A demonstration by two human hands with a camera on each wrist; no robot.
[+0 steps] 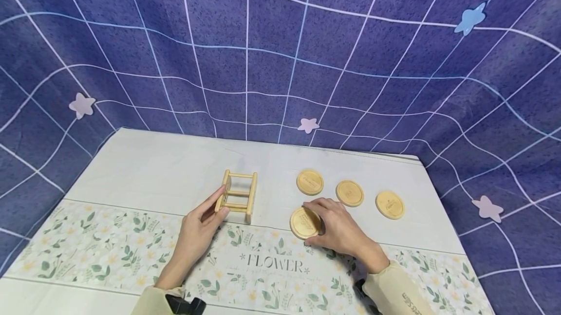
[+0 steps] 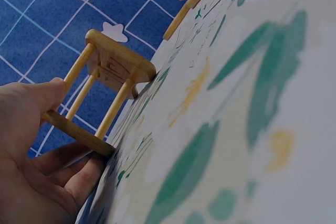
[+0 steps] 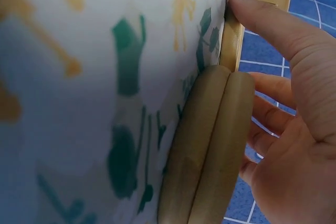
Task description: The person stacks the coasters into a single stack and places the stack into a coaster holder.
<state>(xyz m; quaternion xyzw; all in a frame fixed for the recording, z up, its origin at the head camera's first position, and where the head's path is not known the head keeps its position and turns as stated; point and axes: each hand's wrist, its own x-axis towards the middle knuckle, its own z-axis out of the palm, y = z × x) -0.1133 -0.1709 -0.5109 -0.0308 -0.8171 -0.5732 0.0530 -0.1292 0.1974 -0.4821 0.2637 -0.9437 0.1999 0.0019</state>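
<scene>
A small wooden rack (image 1: 238, 193) with carved end plates joined by rods stands left of centre. My left hand (image 1: 201, 227) grips its left end plate, thumb in front and fingers behind; in the left wrist view that rack (image 2: 113, 61) shows its far plate at the cloth. To the right, a round wooden coaster (image 1: 303, 223) with engraved marks lies flat at the border of the printed strip. My right hand (image 1: 339, 227) holds it by its right edge, between thumb and fingers. From the right wrist, this coaster (image 3: 231, 45) appears edge-on beside the thumb.
Three more round wooden coasters lie behind and to the right of the right hand: one at the back (image 1: 309, 182), a middle one (image 1: 349, 193) and a right one (image 1: 390, 204). A blue grid-patterned curtain (image 1: 271, 71) with stars hangs behind the white table (image 1: 166, 164).
</scene>
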